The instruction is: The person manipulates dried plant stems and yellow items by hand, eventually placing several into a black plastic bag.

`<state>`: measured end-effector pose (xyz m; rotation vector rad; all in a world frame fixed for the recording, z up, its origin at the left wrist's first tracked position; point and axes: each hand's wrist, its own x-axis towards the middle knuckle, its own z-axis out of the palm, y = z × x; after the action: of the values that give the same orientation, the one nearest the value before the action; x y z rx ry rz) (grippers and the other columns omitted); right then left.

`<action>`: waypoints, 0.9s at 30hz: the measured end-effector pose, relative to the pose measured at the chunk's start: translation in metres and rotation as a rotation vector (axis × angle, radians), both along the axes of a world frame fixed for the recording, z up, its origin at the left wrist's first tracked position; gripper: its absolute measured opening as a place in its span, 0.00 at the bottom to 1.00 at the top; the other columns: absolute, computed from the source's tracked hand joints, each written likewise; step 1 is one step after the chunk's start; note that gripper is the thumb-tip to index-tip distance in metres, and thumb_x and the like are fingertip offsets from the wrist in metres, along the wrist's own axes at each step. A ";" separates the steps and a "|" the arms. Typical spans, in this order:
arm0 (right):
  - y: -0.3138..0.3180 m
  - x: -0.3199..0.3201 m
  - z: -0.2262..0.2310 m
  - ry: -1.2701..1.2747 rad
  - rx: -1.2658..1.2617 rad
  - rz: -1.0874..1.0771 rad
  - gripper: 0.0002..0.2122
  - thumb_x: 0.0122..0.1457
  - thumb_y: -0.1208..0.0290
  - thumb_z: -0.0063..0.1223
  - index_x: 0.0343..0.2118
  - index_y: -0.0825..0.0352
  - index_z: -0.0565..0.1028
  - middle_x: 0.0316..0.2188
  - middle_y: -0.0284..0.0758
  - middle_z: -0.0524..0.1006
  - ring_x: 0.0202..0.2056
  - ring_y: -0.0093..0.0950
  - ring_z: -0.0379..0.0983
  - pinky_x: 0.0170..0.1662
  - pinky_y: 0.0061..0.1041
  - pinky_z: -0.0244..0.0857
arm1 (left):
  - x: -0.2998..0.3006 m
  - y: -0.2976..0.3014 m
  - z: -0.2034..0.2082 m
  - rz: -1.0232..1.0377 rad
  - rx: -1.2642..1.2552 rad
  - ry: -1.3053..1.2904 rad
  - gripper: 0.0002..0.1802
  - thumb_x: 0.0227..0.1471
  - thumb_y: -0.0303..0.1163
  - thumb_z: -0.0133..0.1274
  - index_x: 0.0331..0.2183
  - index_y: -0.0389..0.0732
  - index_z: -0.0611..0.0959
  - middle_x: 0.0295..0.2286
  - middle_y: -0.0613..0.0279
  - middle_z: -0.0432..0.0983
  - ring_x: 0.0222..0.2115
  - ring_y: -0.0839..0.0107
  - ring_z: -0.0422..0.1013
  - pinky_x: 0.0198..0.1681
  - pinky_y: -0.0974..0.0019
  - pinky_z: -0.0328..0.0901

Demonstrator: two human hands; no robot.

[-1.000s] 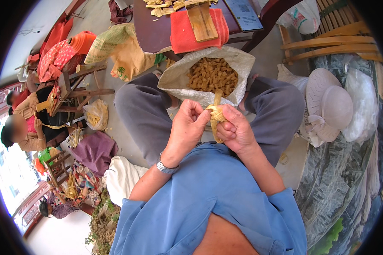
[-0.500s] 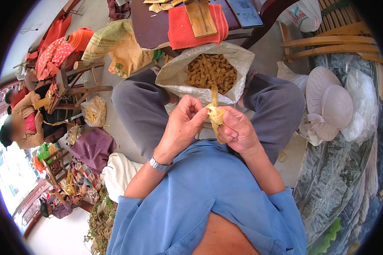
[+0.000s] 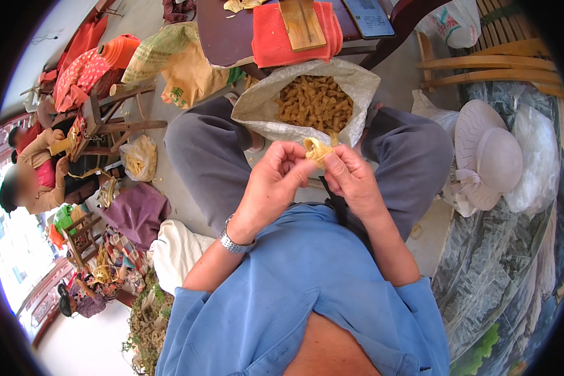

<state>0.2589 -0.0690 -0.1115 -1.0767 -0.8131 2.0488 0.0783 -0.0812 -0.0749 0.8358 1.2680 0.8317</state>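
Observation:
Between my hands, over the near rim of the sack, is a pale yellow, flat pliable strip [image 3: 318,150] bent into a loop or loose knot. My left hand [image 3: 274,177] pinches its left side with thumb and fingers. On its other side, my right hand [image 3: 355,180] grips it between thumb and curled fingers. Just beyond stands an open white woven sack [image 3: 252,115], its mouth spread wide between my knees. Inside lie many small brown-yellow knotted pieces [image 3: 313,102]. My fingers hide part of the strip.
A dark red chair or stool [image 3: 229,34] bears a folded red cloth [image 3: 269,37], a wooden block [image 3: 302,28] and a phone [image 3: 368,17]. A sun hat [image 3: 489,153] lies on my right beside plastic bags. People [image 3: 41,156] sit at the far left near a wooden stool [image 3: 122,128].
The strip has turned in my fingers. Its long ends stood out above and below before; now a rounded loop shows on top. My right hand's fingers have shifted their hold.

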 end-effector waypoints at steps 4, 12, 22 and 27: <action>0.001 0.003 0.000 0.123 -0.023 0.043 0.12 0.67 0.62 0.48 0.44 0.66 0.73 0.20 0.21 0.65 0.19 0.10 0.56 0.21 0.13 0.49 | 0.000 -0.005 0.004 -0.071 0.014 0.128 0.17 0.56 0.31 0.59 0.45 0.34 0.74 0.33 0.67 0.74 0.31 0.82 0.69 0.35 0.76 0.68; 0.015 0.013 -0.003 0.317 -0.217 0.230 0.11 0.67 0.62 0.48 0.43 0.65 0.71 0.19 0.22 0.63 0.19 0.10 0.53 0.21 0.14 0.47 | 0.004 -0.006 0.014 -0.088 0.030 0.174 0.12 0.58 0.33 0.57 0.38 0.36 0.74 0.26 0.68 0.73 0.26 0.82 0.68 0.31 0.76 0.66; 0.015 -0.015 0.017 -0.370 0.485 0.125 0.11 0.62 0.65 0.55 0.40 0.67 0.71 0.24 0.31 0.75 0.23 0.23 0.71 0.28 0.23 0.66 | -0.018 0.007 0.023 0.166 -0.291 -0.373 0.09 0.62 0.36 0.51 0.35 0.41 0.74 0.21 0.69 0.67 0.18 0.79 0.63 0.23 0.74 0.60; 0.016 -0.026 0.022 -0.575 0.832 0.176 0.13 0.55 0.68 0.63 0.41 0.65 0.72 0.27 0.43 0.78 0.28 0.40 0.79 0.29 0.32 0.69 | -0.042 0.003 0.031 0.218 -0.365 -0.574 0.07 0.63 0.35 0.49 0.34 0.43 0.73 0.17 0.72 0.60 0.14 0.79 0.57 0.18 0.73 0.55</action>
<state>0.2332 -0.0531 -0.0895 -1.0995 -1.8848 1.2586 0.0358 -0.0782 -0.0434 0.1425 0.9578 0.8949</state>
